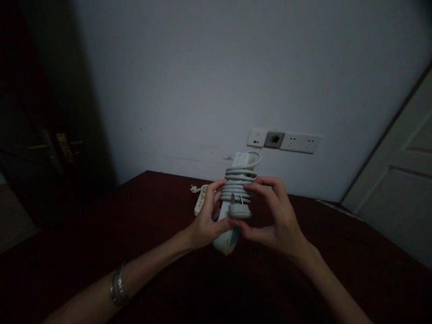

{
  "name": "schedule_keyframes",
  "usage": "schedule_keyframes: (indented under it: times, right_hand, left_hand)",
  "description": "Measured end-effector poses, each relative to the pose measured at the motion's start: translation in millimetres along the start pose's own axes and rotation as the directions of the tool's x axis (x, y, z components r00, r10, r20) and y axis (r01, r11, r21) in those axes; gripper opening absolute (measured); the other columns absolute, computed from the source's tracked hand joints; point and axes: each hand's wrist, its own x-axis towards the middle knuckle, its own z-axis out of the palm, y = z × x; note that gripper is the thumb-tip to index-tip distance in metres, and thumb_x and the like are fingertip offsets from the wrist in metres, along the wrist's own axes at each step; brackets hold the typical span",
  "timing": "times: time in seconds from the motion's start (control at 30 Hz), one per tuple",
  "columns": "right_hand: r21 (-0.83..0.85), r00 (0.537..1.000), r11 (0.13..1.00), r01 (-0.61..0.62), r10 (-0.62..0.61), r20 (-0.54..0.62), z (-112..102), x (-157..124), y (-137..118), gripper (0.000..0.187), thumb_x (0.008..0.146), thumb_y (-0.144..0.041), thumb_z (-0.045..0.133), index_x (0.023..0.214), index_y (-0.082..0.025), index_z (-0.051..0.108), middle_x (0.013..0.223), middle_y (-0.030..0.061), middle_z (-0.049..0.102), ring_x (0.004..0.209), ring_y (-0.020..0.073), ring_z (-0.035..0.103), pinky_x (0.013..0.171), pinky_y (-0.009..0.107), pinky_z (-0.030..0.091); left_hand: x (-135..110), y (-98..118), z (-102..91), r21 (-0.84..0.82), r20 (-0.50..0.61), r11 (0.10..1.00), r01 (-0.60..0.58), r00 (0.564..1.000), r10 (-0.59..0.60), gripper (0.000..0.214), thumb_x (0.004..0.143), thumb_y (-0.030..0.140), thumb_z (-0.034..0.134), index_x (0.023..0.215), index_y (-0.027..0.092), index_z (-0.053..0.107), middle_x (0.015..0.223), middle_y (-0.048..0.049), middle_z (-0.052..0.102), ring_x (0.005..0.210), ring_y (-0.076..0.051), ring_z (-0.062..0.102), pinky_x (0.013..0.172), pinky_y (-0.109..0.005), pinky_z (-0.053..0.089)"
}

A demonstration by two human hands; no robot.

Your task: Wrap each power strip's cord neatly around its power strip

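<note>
Between my hands is a white power strip, tilted, with its grey-white cord wound several times around it. The cord's plug hangs on the near side with its prongs up. My left hand is closed around the strip's left side, thumb reaching toward the plug. My right hand bends around the right side, fingertips on the coiled cord and thumb just under the plug. A loop of cord stands out at the strip's far end.
A second, smaller white power strip with its cord lies on the dark red table behind my left hand. Wall sockets are set in the wall beyond the table. A dark door stands at the left, a white panelled one at the right.
</note>
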Motion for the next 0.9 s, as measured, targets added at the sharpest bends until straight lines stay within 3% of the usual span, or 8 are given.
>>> schedule_keyframes:
  times: [0.1,0.2,0.33,0.53,0.63,0.9]
  right_hand:
    - [0.021,0.999,0.999,-0.028,0.028,0.016,-0.2,-0.4,0.5,0.062,0.063,-0.031,0.074,0.116,-0.023,0.043,0.111,0.0085,0.041,0.101,0.0239,0.048,0.079,0.039,0.052]
    - [0.035,0.998,0.998,-0.059,0.058,0.03,-1.1,0.0,1.8,0.061,0.061,-0.036,0.076,0.112,-0.023,0.044,0.108,0.0078,0.04,0.099,0.0236,0.048,0.076,0.038,0.052]
    - [0.033,0.992,0.993,-0.117,0.115,0.056,-1.0,-0.7,5.3,0.06,0.061,-0.043,0.077,0.108,-0.024,0.044,0.105,0.0071,0.041,0.094,0.0227,0.051,0.071,0.037,0.052]
    - [-0.014,0.988,0.991,-0.131,0.132,0.077,0.2,-2.9,7.8,0.071,0.061,-0.045,0.077,0.12,-0.023,0.042,0.108,0.0078,0.043,0.093,0.0218,0.052,0.072,0.036,0.052]
    - [-0.05,0.99,0.993,-0.107,0.111,0.088,-0.8,-2.3,7.5,0.063,0.064,-0.045,0.075,0.116,-0.022,0.048,0.106,0.0074,0.044,0.094,0.0216,0.052,0.071,0.035,0.051]
    - [-0.086,1.0,0.996,-0.013,0.012,-0.021,7.8,-3.6,7.1,0.051,0.071,-0.038,0.07,0.112,-0.019,0.049,0.088,0.0053,0.05,0.082,0.0203,0.049,0.063,0.033,0.047]
  left_hand:
    - [0.2,3.2,-1.0,0.01,0.051,1.0,0.023,0.998,-0.023,0.073,0.072,0.037,0.071,0.127,0.023,0.025,0.126,-0.0154,0.044,0.117,-0.029,0.045,0.098,-0.044,0.035]
    - [-1.0,6.8,-1.8,0.021,0.106,0.996,0.081,0.991,-0.083,0.086,0.066,0.034,0.076,0.131,0.024,0.021,0.13,-0.0158,0.041,0.117,-0.03,0.045,0.096,-0.044,0.037]
    - [-5.0,8.9,-3.1,0.143,0.175,0.982,0.127,0.973,-0.151,0.098,0.064,0.023,0.076,0.137,0.026,0.011,0.139,-0.0163,0.031,0.122,-0.031,0.041,0.1,-0.044,0.034]
    - [-8.7,6.8,-1.9,0.376,0.162,0.926,0.038,0.981,-0.106,0.09,0.068,0.009,0.058,0.14,0.021,0.005,0.14,-0.0169,0.03,0.124,-0.03,0.036,0.105,-0.045,0.028]
    - [-8.8,7.0,1.7,0.426,0.16,0.904,0.034,0.981,-0.113,0.09,0.067,0.007,0.055,0.14,0.018,0.004,0.138,-0.0175,0.033,0.122,-0.029,0.039,0.105,-0.044,0.03]
    - [-7.3,11.1,6.5,0.407,0.13,0.911,0.066,0.983,-0.129,0.092,0.066,0.006,0.053,0.142,0.014,0.002,0.138,-0.0183,0.035,0.125,-0.03,0.037,0.104,-0.041,0.031]
